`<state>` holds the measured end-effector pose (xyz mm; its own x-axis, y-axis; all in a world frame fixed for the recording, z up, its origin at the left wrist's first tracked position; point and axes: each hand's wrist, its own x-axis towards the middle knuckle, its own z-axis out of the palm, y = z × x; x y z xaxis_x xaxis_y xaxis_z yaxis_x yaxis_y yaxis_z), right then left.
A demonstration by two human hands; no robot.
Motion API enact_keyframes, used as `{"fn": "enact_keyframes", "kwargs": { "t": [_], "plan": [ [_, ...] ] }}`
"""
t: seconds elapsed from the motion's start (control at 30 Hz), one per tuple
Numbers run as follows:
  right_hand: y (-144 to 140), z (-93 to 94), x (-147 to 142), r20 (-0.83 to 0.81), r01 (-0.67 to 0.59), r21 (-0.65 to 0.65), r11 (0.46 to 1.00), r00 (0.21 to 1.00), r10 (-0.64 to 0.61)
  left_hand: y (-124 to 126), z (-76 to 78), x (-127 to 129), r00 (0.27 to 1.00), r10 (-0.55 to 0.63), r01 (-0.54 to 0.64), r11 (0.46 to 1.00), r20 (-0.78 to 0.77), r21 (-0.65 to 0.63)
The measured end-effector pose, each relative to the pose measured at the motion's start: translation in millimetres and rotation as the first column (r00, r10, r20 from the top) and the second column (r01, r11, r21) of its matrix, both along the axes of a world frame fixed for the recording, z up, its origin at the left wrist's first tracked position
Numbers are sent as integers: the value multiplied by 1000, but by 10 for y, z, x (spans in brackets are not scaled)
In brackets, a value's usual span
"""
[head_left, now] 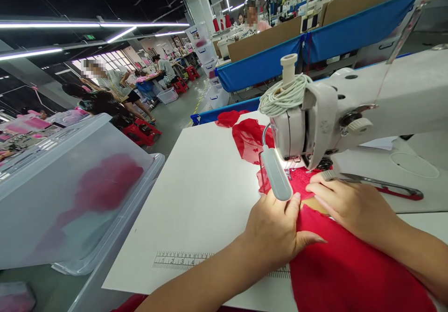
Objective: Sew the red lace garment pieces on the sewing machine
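Left hand: the left hand [276, 230] lies palm down and flat on the red fabric [350, 265], just in front of the sewing machine head [304, 125]. The fingers are extended, not clenched; they press the cloth to the table rather than grasp it, which appears to keep the edge from drifting.
Right hand: the right hand [346, 204] lies flat on the same cloth, to the right of the left hand and directly in front of the machine head. The fingertips point toward the needle area; nothing is gripped. This placement appears to steer the cloth.
Red fabric: smooth, matte and opaque in front of the machine head, under both hands. A sheer, patterned lace portion [301, 181] lies beneath the head, and further sheer red cloth [250, 137] trails out behind it.
Needle area: hidden by the lamp and glare; stitch contact cannot be told.
Lamp: a grey, oblong lamp [276, 174] on a bent stalk hangs at the head's left front, lighting the hands.
Cord: a pale cord [285, 95] is coiled on top of the head.
Table: the white table [203, 190] is flat and smooth; a printed ruler scale [182, 259] lies left and forward of the head.
Scissors: scissors [378, 183] with red handles lie right of the head.
Bin: a translucent plastic bin [70, 186] stands far left of the head, with red cloth showing dimly inside.
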<state>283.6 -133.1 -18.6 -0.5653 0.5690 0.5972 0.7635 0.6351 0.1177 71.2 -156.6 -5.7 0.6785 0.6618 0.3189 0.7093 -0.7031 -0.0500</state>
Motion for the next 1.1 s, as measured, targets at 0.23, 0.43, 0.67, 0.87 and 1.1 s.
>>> {"fn": "enact_keyframes", "kwargs": {
  "t": [0.23, 0.43, 0.67, 0.87, 1.1],
  "plan": [
    [1, 45, -19, 15, 7, 41, 999, 1000, -7, -3, -20, -1, 1000, 13, -13, 1000, 7, 27],
    [6, 38, -16, 29, 8, 57, 998, 1000, -10, -3, -18, 5, 1000, 24, -24, 999, 9, 33],
    [21, 14, -14, 25, 50, 38, 998, 998, -51, 30, -35, 1, 999, 24, -25, 999, 22, 25],
    [36, 6, -13, 45, 62, 25, 998, 997, -63, 51, -60, -17, 1000, 27, -27, 999, 7, 16],
    [39, 40, -59, 10, 74, 35, 997, 997, -74, 72, -90, -22, 998, 30, -33, 997, 47, 64]
  ]
}}
